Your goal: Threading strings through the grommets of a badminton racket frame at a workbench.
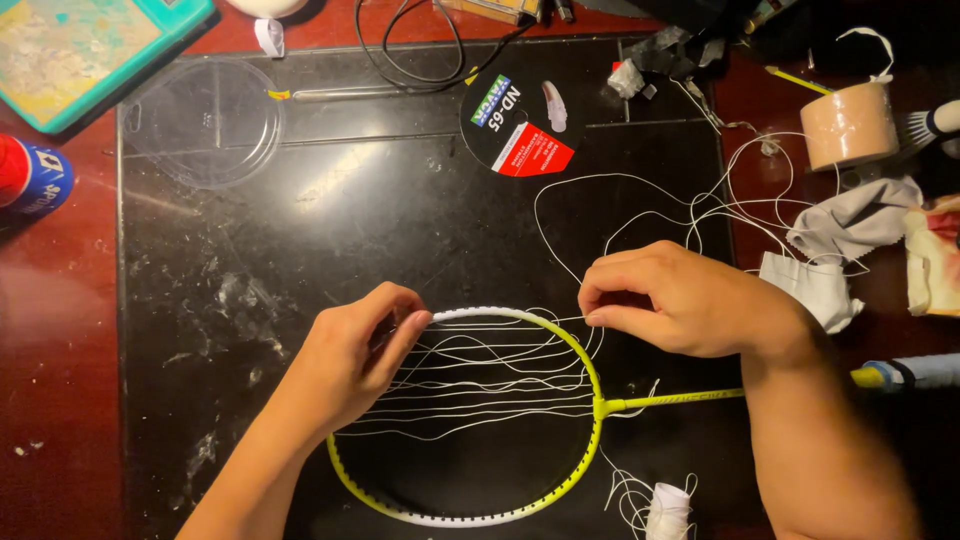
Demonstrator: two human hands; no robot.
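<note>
A yellow badminton racket (575, 478) lies on a black mat (400, 220), its head toward me and its thin shaft (680, 399) running right. Loose white strings (480, 385) cross the head in slack, wavy lines. My left hand (355, 355) pinches the strings at the frame's upper left rim. My right hand (670, 298) pinches a white string at the frame's upper right rim. From there the string (640, 180) trails away in loops over the mat toward the right.
A clear plastic lid (205, 120) and a round black string label (520, 122) lie at the mat's far edge. A beige tape roll (848, 125), grey and white cloths (850, 225), and a small white roll (668, 510) sit at right. A teal box (80, 50) is at top left.
</note>
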